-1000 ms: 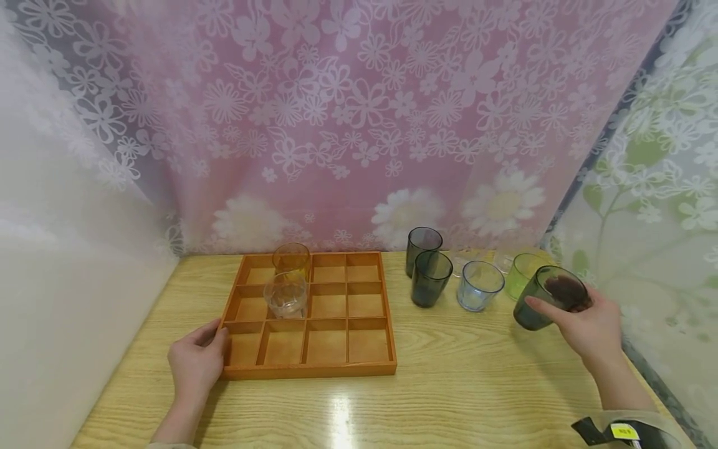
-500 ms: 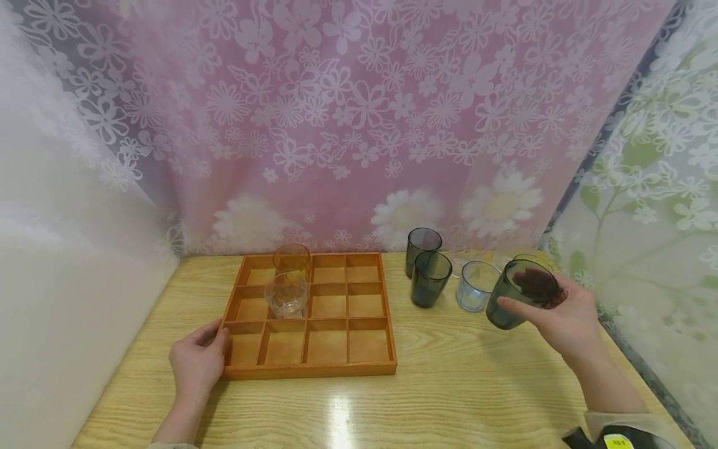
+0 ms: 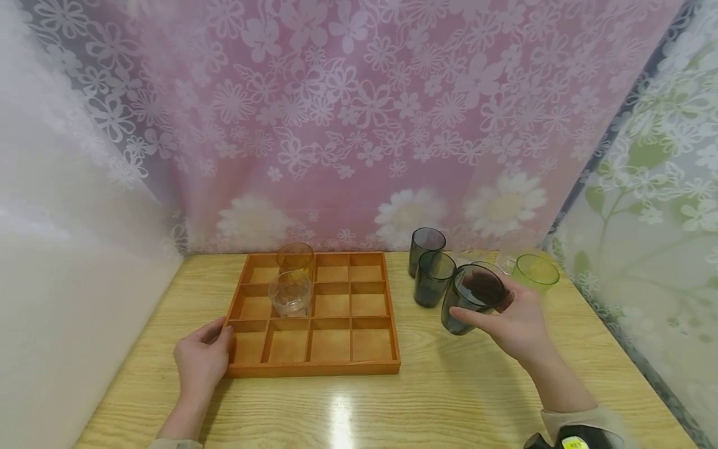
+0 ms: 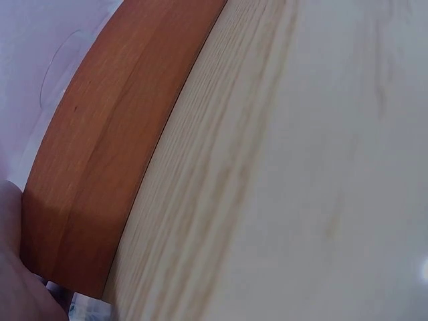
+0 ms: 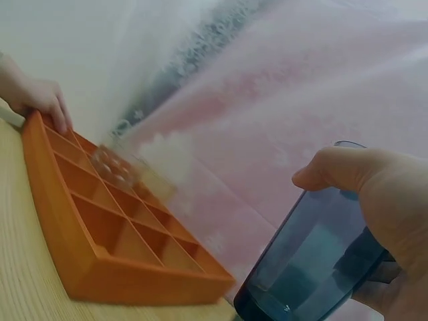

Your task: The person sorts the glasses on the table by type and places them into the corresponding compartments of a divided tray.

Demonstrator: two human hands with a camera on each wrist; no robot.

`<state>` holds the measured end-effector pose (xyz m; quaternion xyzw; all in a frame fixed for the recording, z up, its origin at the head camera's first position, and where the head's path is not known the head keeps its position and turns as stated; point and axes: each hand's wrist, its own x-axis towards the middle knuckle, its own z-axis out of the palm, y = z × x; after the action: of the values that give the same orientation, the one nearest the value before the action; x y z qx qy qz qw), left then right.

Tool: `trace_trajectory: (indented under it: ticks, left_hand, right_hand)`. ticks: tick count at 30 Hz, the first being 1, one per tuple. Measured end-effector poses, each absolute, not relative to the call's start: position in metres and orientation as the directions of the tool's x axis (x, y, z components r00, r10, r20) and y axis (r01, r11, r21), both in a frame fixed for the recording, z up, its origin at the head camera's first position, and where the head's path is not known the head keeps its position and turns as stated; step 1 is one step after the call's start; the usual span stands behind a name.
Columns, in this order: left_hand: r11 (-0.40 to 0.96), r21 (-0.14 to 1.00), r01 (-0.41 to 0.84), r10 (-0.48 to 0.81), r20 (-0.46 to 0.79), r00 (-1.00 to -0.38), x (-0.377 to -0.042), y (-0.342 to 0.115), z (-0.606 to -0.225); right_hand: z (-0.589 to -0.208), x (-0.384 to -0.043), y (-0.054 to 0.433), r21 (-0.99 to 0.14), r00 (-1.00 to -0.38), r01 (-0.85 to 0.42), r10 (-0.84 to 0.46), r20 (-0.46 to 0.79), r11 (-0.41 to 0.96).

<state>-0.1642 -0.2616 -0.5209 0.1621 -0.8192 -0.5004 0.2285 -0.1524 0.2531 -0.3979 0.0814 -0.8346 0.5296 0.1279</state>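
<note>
Wooden tray lies on the table, its left edge gripped by the left hand; a strip of table separates its right edge from the right hand, whose thumb and fingers hold a tilted smoky glass near two dark glasses.

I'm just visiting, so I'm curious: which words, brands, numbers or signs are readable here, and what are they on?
Yellow label on the black wrist strap: dark marks, too small and blurred to read.
No readable text shows anywhere else, including on the dark glass in the right hand and the wooden tray.
</note>
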Motion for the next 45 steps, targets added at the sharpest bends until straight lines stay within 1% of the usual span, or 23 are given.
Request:
trace_trajectory:
  ticks: [5,16,23,31,39,45]
  left_hand:
    - [0.454,0.890,-0.038,-0.491,0.214,-0.844,-0.162,-0.262,-0.520]
    - [0.431,0.901,-0.047,-0.494,0.192,-0.848,-0.160,-0.265,-0.520]
    - [0.430,0.901,-0.046,-0.499,0.196,-0.844,-0.164,-0.266,-0.522]
    - [0.416,0.909,-0.011,-0.484,0.212,-0.849,-0.165,-0.263,-0.518]
    - [0.401,0.916,-0.006,-0.495,0.211,-0.843,-0.168,-0.263,-0.521]
    - [0.414,0.910,-0.002,-0.494,0.223,-0.840,-0.165,-0.262,-0.521]
  right_hand:
    - [-0.397,-0.158,0.228,-0.883,-0.956,-0.289,-0.053,0.290,0.370]
    - [-0.406,-0.170,0.177,-0.895,-0.925,-0.367,-0.202,0.322,0.252]
    - [-0.412,-0.174,0.148,-0.907,-0.917,-0.363,-0.253,0.308,0.214]
    - [-0.421,-0.183,0.112,-0.891,-0.870,-0.430,-0.329,0.366,0.145]
    - [-0.429,-0.189,0.072,-0.895,-0.859,-0.426,-0.371,0.354,0.134]
    - [-0.431,-0.188,0.044,-0.904,-0.856,-0.407,-0.400,0.329,0.128]
